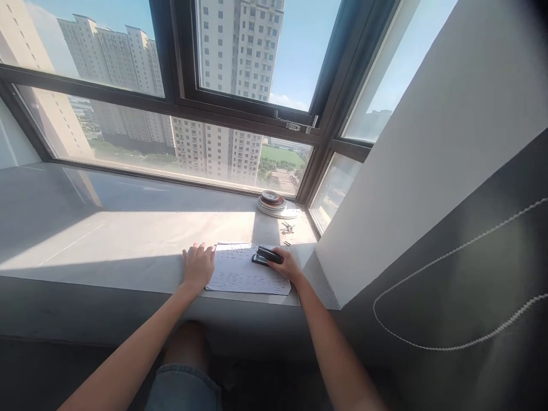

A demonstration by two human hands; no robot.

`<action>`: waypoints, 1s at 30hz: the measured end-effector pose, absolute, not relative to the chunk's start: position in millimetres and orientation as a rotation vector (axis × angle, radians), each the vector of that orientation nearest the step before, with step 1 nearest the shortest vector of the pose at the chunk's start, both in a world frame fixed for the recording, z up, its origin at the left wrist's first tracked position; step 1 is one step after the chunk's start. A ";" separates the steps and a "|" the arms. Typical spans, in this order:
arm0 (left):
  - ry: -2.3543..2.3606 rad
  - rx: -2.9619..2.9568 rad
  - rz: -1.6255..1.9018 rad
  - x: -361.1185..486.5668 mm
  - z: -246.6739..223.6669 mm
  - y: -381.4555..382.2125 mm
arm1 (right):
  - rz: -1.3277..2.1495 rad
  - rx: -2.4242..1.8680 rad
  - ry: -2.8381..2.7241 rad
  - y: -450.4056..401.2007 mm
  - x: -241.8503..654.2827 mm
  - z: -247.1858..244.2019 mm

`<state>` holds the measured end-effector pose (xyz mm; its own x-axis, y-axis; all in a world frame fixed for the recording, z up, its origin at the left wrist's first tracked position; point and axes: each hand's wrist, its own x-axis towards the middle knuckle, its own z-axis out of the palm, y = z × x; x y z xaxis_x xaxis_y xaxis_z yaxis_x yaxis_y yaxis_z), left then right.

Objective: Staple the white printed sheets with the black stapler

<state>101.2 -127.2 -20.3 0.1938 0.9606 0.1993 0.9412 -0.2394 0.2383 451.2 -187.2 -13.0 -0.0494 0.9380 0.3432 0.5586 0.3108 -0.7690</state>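
Several sheets of written paper [244, 279] lie on the windowsill near its front edge; whether they are joined cannot be made out. My right hand [287, 265] is closed around a black stapler [268, 256] over the upper right part of the paper. The stapler's front end points left, and its jaws look parted. Flat on the sill, my left hand [199, 265] rests at the paper's left edge with its fingers spread.
Stacked round discs or plates [276, 205] stand in the sill's far right corner. Small metal clips [286, 228] lie in front of them. A white wall [385, 171] bounds the right side, where a beaded cord [428, 348] hangs. Window frames [240, 117] rise behind.
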 end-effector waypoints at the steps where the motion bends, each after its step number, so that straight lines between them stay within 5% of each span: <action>1: 1.989 2.308 0.461 94.6 -20.1 -127.2 | 0.552 -1.370 -1.724 -187.5 450.5 -11.3; 18: 2.057 2.242 0.282 74.6 -12.2 -121.6 | 0.421 -1.488 -1.419 -225.1 527.3 9.9; 25: 2.103 2.261 0.239 74.1 -11.0 -120.0 | 0.653 -1.552 -2.080 -203.8 514.7 34.9; 30: 2.119 2.242 0.249 75.1 -11.3 -120.1 | 0.751 -1.397 -1.980 -199.5 521.8 24.6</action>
